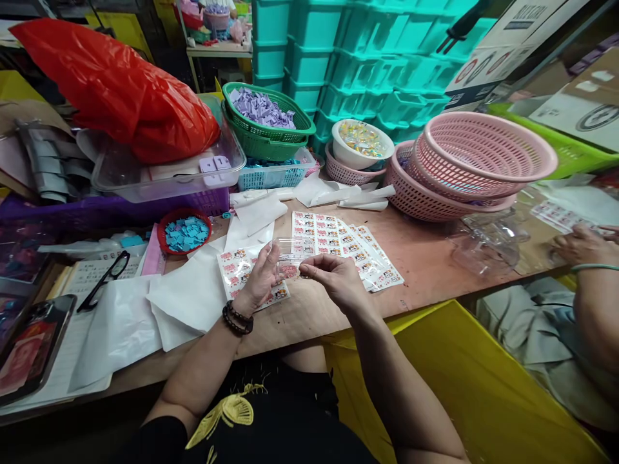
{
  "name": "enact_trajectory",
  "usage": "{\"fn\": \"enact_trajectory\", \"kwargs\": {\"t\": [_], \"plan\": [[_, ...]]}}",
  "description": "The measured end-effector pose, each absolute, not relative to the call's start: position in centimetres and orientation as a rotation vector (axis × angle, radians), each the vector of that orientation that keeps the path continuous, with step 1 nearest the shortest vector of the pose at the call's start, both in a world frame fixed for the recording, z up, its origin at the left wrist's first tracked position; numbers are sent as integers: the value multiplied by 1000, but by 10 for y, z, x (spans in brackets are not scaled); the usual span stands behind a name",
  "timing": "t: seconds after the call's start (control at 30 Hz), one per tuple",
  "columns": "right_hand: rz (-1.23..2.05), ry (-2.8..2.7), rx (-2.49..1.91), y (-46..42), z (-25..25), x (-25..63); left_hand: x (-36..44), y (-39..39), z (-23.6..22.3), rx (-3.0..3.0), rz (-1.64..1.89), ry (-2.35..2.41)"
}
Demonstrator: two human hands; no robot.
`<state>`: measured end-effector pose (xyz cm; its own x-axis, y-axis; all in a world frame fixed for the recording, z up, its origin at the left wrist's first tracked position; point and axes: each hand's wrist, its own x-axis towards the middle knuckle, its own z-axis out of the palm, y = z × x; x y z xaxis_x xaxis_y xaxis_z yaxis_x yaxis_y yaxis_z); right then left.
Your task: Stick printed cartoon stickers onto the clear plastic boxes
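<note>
Over the table's front middle, my left hand is closed around a clear plastic case. My right hand is at the case's right end, thumb and forefinger pinched together. What sits between those fingertips is too small to make out. Beneath my left hand lies a sticker sheet with pink and cartoon prints, partly covered by the hand. Behind the case, more sticker sheets are fanned out to the right. White backing paper lies left of my left wrist.
A red bowl of blue pieces stands left, near eyeglasses and a phone. Pink baskets, a white bowl and a green basket line the back. Clear plastic cases lie right, beside a co-worker's hand.
</note>
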<state>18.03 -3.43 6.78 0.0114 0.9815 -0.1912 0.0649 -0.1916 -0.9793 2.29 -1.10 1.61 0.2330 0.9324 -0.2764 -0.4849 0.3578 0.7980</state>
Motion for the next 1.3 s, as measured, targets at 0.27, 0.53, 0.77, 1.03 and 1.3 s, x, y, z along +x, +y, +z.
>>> {"fn": "enact_trajectory", "kwargs": {"t": [0.27, 0.53, 0.77, 1.03, 1.3], "plan": [[1318, -1110, -1411, -32, 62, 180, 20, -11, 11, 669, 1045, 782], [1025, -1399, -1622, -42, 63, 178, 21, -9, -2, 804, 1141, 721], [889, -1208, -1808, -48, 62, 194, 23, -12, 7, 729, 1181, 686], [862, -1396, -1501, -39, 37, 187, 24, -20, 7, 834, 1072, 784], [-504, -2205, -1566, -67, 15, 182, 41, -28, 6, 608, 942, 603]]}}
